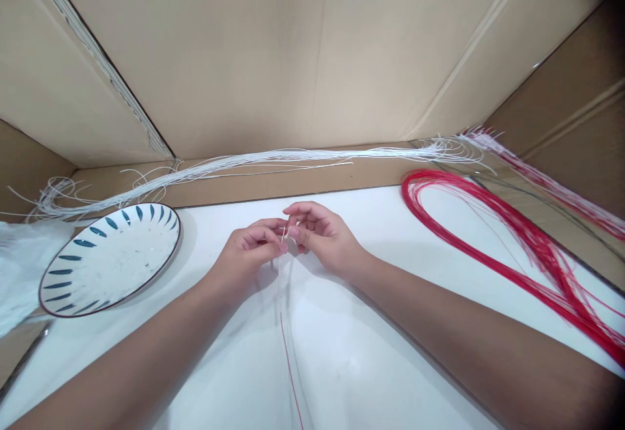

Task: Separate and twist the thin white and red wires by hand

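Cardboard walls (273, 45) stand around my white table (371, 352). A long bundle of white wires (273, 157) lies along the back edge. A looped bundle of red wires (512, 241) lies to my right, well apart from my hands. A white plate (110, 257) with blue dashes round its rim sits at my left. At the middle my left hand (251, 251) and right hand (322, 234) meet, fingertips pinched narrowly on the tip of a white wire (282, 234). A thin red wire (289, 358) trails toward me beside it. To do this well, I judge I should keep the pinch close to the tips and the strands straight. No brand, label or writing is readable anywhere.
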`<state>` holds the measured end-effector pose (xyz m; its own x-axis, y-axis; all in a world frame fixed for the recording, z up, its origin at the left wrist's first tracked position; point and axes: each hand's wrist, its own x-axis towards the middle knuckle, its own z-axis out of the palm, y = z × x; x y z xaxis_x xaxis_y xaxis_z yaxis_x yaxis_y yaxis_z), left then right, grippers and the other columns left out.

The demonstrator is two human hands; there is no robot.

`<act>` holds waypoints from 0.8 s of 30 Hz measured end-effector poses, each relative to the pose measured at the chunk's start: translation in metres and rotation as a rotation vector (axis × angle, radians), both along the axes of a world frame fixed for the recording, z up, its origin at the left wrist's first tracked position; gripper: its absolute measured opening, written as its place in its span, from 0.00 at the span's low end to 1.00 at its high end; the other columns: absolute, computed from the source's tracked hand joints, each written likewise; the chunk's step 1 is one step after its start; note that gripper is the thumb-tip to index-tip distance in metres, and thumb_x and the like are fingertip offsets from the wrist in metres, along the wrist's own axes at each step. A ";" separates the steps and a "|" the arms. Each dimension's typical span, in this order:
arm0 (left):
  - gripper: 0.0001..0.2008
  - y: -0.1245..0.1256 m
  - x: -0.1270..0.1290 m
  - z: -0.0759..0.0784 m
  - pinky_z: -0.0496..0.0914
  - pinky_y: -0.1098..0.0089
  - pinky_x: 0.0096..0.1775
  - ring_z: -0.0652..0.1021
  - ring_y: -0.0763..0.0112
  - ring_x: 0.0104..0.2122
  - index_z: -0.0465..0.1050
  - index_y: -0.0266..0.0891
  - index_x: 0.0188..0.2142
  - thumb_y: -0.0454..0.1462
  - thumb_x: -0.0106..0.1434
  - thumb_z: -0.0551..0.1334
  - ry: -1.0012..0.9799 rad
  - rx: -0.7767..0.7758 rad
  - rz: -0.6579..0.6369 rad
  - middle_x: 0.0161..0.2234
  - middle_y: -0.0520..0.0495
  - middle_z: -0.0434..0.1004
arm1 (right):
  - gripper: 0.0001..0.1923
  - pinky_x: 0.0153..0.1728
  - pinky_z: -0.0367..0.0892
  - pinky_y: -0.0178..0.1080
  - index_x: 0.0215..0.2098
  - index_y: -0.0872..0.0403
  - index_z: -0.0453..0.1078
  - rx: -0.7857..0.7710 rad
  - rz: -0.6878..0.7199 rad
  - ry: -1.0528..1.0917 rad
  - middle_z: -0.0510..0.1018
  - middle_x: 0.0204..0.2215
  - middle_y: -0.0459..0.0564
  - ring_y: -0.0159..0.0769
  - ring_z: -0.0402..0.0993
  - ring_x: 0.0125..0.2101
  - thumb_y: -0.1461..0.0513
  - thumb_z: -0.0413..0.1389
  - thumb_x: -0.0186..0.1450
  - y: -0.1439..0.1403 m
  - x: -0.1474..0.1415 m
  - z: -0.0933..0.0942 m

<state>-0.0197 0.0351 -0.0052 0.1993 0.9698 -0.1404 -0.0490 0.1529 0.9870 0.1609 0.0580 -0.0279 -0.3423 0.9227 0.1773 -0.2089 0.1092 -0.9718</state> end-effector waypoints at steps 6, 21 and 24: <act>0.08 0.004 -0.005 0.001 0.70 0.62 0.48 0.77 0.59 0.48 0.77 0.41 0.18 0.35 0.50 0.71 -0.053 -0.103 -0.073 0.54 0.45 0.78 | 0.10 0.43 0.75 0.39 0.42 0.52 0.79 0.809 -0.111 -0.427 0.80 0.42 0.53 0.35 0.77 0.42 0.66 0.54 0.73 -0.001 0.007 -0.001; 0.11 -0.010 0.000 0.005 0.73 0.62 0.51 0.80 0.63 0.41 0.81 0.40 0.24 0.40 0.52 0.78 -0.404 -0.312 -0.288 0.37 0.45 0.81 | 0.08 0.43 0.64 0.42 0.39 0.52 0.72 1.233 -0.492 -0.551 0.67 0.35 0.50 0.38 0.65 0.38 0.71 0.55 0.70 -0.017 0.002 0.013; 0.12 -0.012 0.002 0.002 0.73 0.67 0.48 0.79 0.66 0.41 0.82 0.38 0.30 0.43 0.55 0.78 -0.511 -0.265 -0.392 0.37 0.46 0.80 | 0.11 0.43 0.64 0.42 0.39 0.52 0.69 1.194 -0.480 -0.440 0.65 0.36 0.49 0.36 0.64 0.39 0.74 0.53 0.67 -0.023 -0.002 0.016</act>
<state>-0.0182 0.0227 -0.0037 0.6320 0.7589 -0.1573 -0.3896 0.4865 0.7820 0.1591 0.0353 -0.0121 -0.2684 0.3285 0.9056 0.3873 0.8975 -0.2108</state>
